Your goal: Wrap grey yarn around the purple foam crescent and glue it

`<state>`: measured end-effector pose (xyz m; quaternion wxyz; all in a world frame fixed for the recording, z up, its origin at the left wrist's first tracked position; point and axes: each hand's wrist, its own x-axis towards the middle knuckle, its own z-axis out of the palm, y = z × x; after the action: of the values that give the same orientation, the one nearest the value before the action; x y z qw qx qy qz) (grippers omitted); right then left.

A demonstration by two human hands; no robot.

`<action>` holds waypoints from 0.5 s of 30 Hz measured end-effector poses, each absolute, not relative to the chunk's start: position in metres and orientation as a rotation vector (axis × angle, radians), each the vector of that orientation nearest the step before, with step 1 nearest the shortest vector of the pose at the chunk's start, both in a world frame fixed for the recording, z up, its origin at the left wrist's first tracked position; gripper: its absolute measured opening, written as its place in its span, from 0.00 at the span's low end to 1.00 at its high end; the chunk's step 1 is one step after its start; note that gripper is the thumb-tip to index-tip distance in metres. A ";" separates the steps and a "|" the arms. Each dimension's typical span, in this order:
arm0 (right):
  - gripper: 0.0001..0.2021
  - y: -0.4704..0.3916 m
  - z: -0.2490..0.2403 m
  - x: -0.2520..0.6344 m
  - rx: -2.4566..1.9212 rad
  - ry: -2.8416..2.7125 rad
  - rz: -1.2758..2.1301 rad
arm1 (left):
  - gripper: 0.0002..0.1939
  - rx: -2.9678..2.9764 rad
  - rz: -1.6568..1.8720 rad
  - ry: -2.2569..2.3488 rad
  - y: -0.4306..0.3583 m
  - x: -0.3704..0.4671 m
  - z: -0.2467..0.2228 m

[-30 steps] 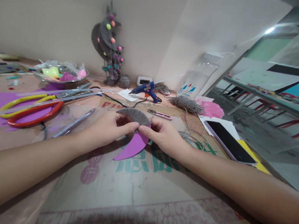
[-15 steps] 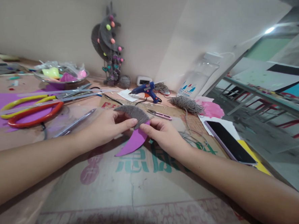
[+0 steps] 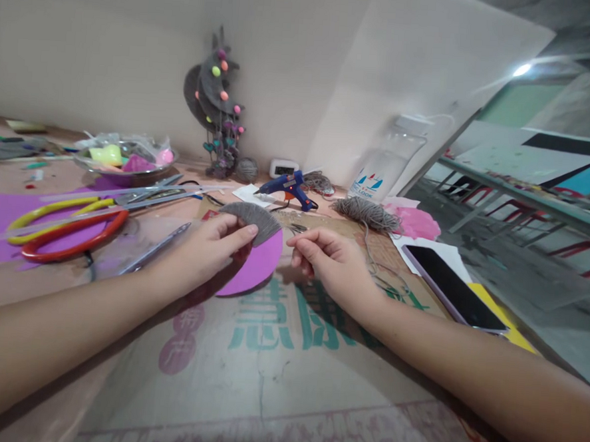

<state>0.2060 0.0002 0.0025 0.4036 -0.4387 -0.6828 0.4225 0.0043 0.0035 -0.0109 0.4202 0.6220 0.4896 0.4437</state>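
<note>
My left hand (image 3: 224, 240) pinches a purple crescent cutout (image 3: 258, 265) by its upper part, thumb in front. Grey yarn is wound closely round that upper end (image 3: 252, 222), while the lower purple horn is bare. Just to the right, my right hand (image 3: 328, 253) is apart from the crescent, its thumb and fingers closed together on the grey yarn; the strand at the fingertips is too thin to see clearly. Loose yarn (image 3: 388, 280) runs from a grey skein (image 3: 365, 214) down behind the right hand. Under both hands lies a printed cardboard sheet (image 3: 285, 380).
A blue glue gun (image 3: 289, 189) stands beyond the hands, near a clear bottle (image 3: 389, 157). Scissors with red and yellow handles (image 3: 74, 234) and a pen (image 3: 156, 247) lie left. A phone (image 3: 453, 287) lies right. A bowl (image 3: 123, 170) and a decorated grey moon (image 3: 217, 103) are behind.
My right hand has let go of the crescent's edge and moved a little right. My left hand has shifted slightly left with the crescent, and the view has tilted up a little.
</note>
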 end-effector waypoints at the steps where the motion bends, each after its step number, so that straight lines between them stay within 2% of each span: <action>1: 0.07 0.000 0.002 0.206 -1.100 -1.735 1.073 | 0.17 1.561 1.108 1.231 0.003 0.005 -0.011; 15: 0.04 0.004 -0.008 0.205 -1.022 -1.783 1.067 | 0.18 1.647 1.080 1.284 0.005 0.005 -0.010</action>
<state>0.2051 0.0038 -0.0078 0.4014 -0.4043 -0.7052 0.4221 0.0047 0.0049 -0.0099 0.3848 0.6466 0.5041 0.4238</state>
